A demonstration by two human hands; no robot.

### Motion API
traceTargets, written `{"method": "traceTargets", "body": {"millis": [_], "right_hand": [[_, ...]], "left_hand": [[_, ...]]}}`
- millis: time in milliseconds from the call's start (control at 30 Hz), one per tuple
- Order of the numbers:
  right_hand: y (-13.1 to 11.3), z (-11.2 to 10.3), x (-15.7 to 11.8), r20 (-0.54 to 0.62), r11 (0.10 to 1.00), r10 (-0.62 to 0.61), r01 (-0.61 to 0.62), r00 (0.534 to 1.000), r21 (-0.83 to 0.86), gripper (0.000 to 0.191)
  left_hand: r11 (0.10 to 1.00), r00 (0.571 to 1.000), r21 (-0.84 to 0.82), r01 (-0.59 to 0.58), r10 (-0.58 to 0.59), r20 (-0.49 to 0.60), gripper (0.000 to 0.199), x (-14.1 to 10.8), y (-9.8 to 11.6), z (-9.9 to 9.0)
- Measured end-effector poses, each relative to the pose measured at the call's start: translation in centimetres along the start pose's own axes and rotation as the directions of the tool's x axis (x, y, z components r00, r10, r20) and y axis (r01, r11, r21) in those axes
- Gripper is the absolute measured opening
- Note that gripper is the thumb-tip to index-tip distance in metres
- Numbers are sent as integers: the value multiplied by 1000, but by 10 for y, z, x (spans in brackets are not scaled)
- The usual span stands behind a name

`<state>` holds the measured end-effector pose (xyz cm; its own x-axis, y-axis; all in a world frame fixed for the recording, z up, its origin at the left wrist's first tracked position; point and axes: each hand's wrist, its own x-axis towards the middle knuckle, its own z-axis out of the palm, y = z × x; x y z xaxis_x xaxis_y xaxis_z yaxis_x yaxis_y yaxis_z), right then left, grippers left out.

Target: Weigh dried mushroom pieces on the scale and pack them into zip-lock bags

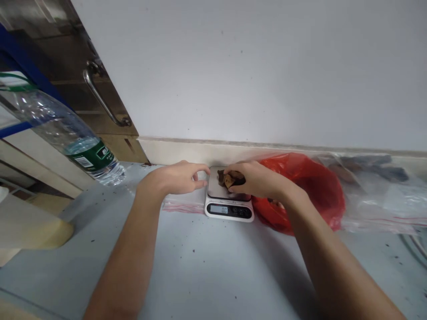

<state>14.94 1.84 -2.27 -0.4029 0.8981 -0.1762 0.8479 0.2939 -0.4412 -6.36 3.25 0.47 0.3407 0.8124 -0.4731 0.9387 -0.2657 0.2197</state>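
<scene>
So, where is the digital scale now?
In the head view, the scale sits just below centre on the table, between the left hand and the red bag, the right hand partly over it.

Seemingly a plain indoor weighing and bagging corner (home or business, I cannot tell): a flecked blue-grey tabletop [200, 266] at six o'clock, a small digital scale [230, 210] just below centre, clear zip bags [380, 204] towards three, a white wall [253, 66] at twelve, a metal handle [103, 104] at ten.
</scene>
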Motion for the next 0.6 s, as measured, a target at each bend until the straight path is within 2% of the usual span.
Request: {"method": "traceTargets", "body": {"millis": [100,267,367,467,600], "right_hand": [[2,-4,-4,-41,999,12,-11,999,30,35],[9,-15,-12,-181,998,38,-29,983,50,40],[13,-25,-19,-215,998,54,-44,975,50,38],[18,-35,-28,-164,998,53,-48,985,32,29],[36,-43,-43,-64,992,121,-123,991,-30,22]], "left_hand": [[999,999,-1,33,-33,0,56,-4,0,-3],[999,998,11,53,-53,-25,54,-7,-5,-7],[996,996,68,65,-69,54,61,-2,-9,-4],[988,979,117,96,-115,168,70,10,-12,3],[986,975,126,108,-129,180,51,26,-14,16]]}}
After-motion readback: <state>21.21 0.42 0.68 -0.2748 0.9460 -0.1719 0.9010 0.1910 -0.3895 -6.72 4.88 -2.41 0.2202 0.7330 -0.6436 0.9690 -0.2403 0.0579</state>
